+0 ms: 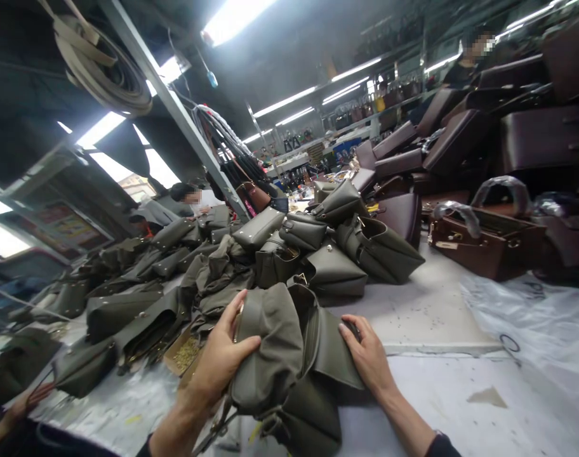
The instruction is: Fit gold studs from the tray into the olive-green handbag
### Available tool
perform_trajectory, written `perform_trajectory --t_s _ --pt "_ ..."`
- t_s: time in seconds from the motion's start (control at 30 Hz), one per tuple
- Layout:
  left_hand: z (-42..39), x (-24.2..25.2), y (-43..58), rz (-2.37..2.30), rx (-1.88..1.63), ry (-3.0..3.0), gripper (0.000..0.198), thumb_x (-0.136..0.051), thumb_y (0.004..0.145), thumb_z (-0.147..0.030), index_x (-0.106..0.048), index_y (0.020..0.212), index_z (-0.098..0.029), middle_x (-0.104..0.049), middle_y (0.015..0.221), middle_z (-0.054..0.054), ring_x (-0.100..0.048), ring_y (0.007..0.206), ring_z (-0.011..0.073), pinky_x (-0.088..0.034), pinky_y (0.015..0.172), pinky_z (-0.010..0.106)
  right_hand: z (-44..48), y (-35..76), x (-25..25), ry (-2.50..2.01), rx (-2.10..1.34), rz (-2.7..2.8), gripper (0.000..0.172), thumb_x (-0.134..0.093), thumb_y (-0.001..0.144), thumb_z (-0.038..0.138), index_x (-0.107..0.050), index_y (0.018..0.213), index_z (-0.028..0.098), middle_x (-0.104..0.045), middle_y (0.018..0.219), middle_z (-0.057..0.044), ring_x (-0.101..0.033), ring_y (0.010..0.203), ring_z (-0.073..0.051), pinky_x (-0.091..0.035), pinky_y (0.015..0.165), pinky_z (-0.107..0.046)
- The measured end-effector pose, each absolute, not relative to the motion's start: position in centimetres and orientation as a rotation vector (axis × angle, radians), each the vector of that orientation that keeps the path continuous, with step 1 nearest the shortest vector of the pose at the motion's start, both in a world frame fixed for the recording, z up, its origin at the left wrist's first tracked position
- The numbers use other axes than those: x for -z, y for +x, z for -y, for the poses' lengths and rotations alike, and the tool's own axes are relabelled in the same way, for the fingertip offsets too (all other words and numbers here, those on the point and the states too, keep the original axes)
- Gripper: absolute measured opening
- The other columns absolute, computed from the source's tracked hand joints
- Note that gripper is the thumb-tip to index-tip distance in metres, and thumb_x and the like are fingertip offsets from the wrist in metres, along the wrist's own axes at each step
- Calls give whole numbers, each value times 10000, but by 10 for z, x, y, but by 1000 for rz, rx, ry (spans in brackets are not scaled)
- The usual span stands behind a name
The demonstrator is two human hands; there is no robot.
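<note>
Plain olive-green bag (pixel 270 343), dark brown handbag (pixel 489 251), dark-specked white desk (pixel 413 301), gold-coloured small metal pieces (pixel 187 354), black sleeve (pixel 442 447)

I can't read a single whole word from here. On the clear plastic sheet (pixel 559 355) at the right, a few dark printed characters show near the top — creased and cut short, too unclear to spell out. The colored poster (pixel 70 225) at the left is blurred past reading — and the pale tag (pixel 446 245) on the brown bag (pixel 489 251) is too small.

Workshop, bags (pixel 337 270) heaped across a worktable (pixel 437 311)
</note>
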State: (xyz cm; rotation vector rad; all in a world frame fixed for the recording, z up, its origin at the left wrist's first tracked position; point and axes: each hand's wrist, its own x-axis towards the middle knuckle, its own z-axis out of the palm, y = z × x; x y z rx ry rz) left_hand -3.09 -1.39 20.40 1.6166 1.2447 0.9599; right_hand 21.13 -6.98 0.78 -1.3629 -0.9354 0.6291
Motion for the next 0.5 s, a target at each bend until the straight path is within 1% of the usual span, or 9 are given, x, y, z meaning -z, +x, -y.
perform_trajectory --t_s 0.1,0.17,0.23,0.3,0.4,0.5 --pt "21 -216 -30 -1354 -1087 2070 771 -763 736 -145 -526 1436 -365 -508 1500 6 -426 1428 297 -253 1251 401 69 212 -9 -1361 -612 938 313 -559 933 491 -673 1080 240 -676 1116 -68 -623 1070 -270 -480 939 -392" --pt "25 -219 -27 -1346 -1097 2420 690 -677 816 -154 -509 1447 -377 -473 1521 -18 -407 1440 279 -219 1268 408 69 212 -9 -1370 -597 941 307 -563 932 480 -678 1081 237 -682 1101 -64 -631 1056 -265 -485 936 -385" --pt "29 -217 -23 -1304 -969 2675 672 -569 876 -135 -437 1494 -363 -425 1554 -16 -414 1438 252 -270 1253 414 68 213 -9 -1377 -587 944 306 -563 933 472 -682 1083 232 -684 1098 -67 -633 1055 -264 -487 936 -382" --pt "33 -213 -17 -1287 -713 2839 699 -468 888 -78 -369 1532 -331 -386 1582 2 -428 1429 224 -340 1221 401 68 213 -8 -1380 -587 947 307 -560 936 467 -680 1090 230 -682 1105 -72 -629 1064 -264 -486 943 -381" --pt "38 -210 -7 -1233 -290 2990 760 -378 830 7 -369 1537 -271 -389 1588 30 -449 1416 194 -397 1186 348 69 212 -6 -1377 -603 961 297 -555 941 458 -674 1099 236 -676 1114 -67 -625 1068 -260 -489 934 -373" --pt "41 -209 3 -1192 74 3035 796 -369 775 41 -391 1531 -207 -414 1581 55 -467 1404 188 -412 1172 314 69 211 -7 -1371 -613 993 272 -571 936 445 -672 1087 242 -668 1112 -56 -623 1063 -252 -493 917 -363"
